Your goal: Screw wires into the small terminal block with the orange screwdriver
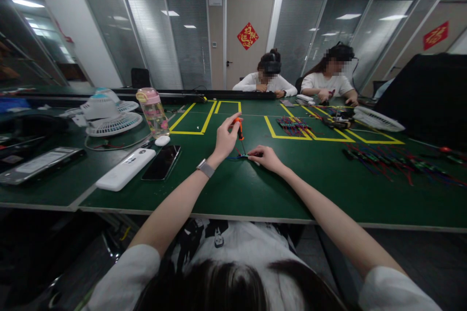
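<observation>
An orange and black screwdriver (240,129) is gripped at its handle by my left hand (226,137), its shaft pointing down to a small green circuit board (243,156) on the green table. My right hand (265,158) pinches the right side of that board with thumb and fingers. Thin dark and red wires run from the board's left side. Whether the screwdriver's tip touches the board is too small to tell.
A black phone (161,162), a white power bank (126,169), a pink-lidded bottle (154,112) and white fans (114,124) are on the left. Wired boards (401,160) lie right, more (293,126) beyond my right hand. Two people sit across the table (219,194).
</observation>
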Action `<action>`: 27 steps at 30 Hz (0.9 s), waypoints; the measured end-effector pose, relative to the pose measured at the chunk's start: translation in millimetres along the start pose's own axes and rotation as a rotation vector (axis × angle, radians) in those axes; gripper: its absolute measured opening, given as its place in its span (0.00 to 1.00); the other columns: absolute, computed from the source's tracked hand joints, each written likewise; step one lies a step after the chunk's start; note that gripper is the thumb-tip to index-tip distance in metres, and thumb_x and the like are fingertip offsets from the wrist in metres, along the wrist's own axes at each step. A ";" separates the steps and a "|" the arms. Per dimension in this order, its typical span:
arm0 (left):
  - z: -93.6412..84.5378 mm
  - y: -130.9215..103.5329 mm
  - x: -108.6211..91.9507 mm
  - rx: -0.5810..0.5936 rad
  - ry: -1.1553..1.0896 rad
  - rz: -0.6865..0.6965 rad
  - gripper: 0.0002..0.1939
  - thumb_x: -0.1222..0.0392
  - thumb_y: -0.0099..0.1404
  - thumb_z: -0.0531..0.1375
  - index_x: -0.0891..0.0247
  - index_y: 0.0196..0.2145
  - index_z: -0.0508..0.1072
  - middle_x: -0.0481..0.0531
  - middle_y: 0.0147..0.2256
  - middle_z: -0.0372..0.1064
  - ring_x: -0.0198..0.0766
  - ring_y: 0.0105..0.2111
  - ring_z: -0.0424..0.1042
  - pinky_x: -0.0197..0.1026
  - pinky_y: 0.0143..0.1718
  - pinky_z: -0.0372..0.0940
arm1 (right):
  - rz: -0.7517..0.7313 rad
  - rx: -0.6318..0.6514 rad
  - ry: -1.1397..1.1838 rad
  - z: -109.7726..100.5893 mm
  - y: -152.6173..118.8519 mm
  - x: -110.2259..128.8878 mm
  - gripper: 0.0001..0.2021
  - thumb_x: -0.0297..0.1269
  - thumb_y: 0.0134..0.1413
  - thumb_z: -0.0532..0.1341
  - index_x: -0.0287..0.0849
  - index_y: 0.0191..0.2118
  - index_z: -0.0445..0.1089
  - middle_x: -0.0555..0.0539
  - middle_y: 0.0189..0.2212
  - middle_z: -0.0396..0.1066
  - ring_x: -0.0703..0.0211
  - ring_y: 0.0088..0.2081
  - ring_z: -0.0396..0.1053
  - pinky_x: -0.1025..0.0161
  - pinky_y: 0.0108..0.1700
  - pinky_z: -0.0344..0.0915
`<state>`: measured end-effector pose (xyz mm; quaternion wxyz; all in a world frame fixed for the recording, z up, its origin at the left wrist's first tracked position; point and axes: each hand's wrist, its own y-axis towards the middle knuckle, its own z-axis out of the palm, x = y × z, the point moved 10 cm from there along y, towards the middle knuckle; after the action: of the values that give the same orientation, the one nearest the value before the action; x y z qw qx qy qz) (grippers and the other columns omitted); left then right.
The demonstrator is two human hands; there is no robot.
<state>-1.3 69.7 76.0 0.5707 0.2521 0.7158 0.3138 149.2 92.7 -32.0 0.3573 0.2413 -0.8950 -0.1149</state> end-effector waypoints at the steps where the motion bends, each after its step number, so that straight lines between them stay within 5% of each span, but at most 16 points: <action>1: -1.4 -0.5 -2.3 -0.015 0.024 0.017 0.14 0.62 0.66 0.55 0.60 0.48 0.71 0.53 0.42 0.71 0.35 0.41 0.70 0.37 0.43 0.65 | 0.000 -0.001 0.003 0.0 0.0 -0.2 0.09 0.35 0.49 0.64 0.39 0.36 0.78 0.45 0.30 0.73 0.62 0.29 0.67 0.66 0.34 0.62; 4: -3.9 -1.9 -6.1 -0.044 0.088 0.043 0.11 0.59 0.63 0.60 0.59 0.44 0.74 0.51 0.37 0.69 0.35 0.37 0.69 0.36 0.41 0.65 | -0.005 0.001 0.011 0.6 0.1 -0.5 0.09 0.35 0.49 0.64 0.40 0.36 0.78 0.45 0.31 0.73 0.62 0.29 0.67 0.66 0.34 0.63; 10: -0.8 -0.8 3.8 -0.011 0.011 -0.015 0.16 0.63 0.69 0.49 0.59 0.51 0.69 0.53 0.44 0.71 0.37 0.45 0.69 0.39 0.47 0.64 | 0.001 0.009 0.007 0.9 -0.1 0.8 0.09 0.35 0.49 0.64 0.39 0.37 0.78 0.45 0.31 0.73 0.62 0.30 0.67 0.66 0.34 0.63; 17: -4.7 0.3 9.0 -0.062 -0.010 -0.002 0.10 0.58 0.63 0.59 0.60 0.42 0.74 0.52 0.39 0.69 0.35 0.37 0.70 0.36 0.39 0.66 | 0.016 0.005 0.001 -0.1 -0.8 2.3 0.09 0.34 0.49 0.64 0.38 0.37 0.78 0.45 0.31 0.73 0.62 0.30 0.68 0.66 0.34 0.63; 23: -5.6 2.8 8.3 -0.052 -0.031 -0.021 0.13 0.64 0.68 0.50 0.60 0.44 0.73 0.53 0.44 0.70 0.35 0.46 0.69 0.38 0.49 0.62 | 0.010 0.000 0.007 0.1 -1.0 1.1 0.09 0.35 0.49 0.64 0.39 0.36 0.78 0.45 0.31 0.73 0.63 0.29 0.68 0.67 0.34 0.63; 27: -5.4 2.3 6.0 -0.042 -0.047 -0.009 0.10 0.61 0.66 0.55 0.61 0.42 0.74 0.52 0.40 0.71 0.34 0.39 0.71 0.36 0.41 0.66 | 0.009 0.002 0.005 0.4 -1.0 1.2 0.10 0.36 0.49 0.64 0.39 0.37 0.78 0.45 0.31 0.73 0.63 0.29 0.68 0.66 0.34 0.63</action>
<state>-7.9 74.7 74.6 0.5937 0.2441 0.6968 0.3200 148.5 91.2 -31.9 0.3597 0.2381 -0.8952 -0.1118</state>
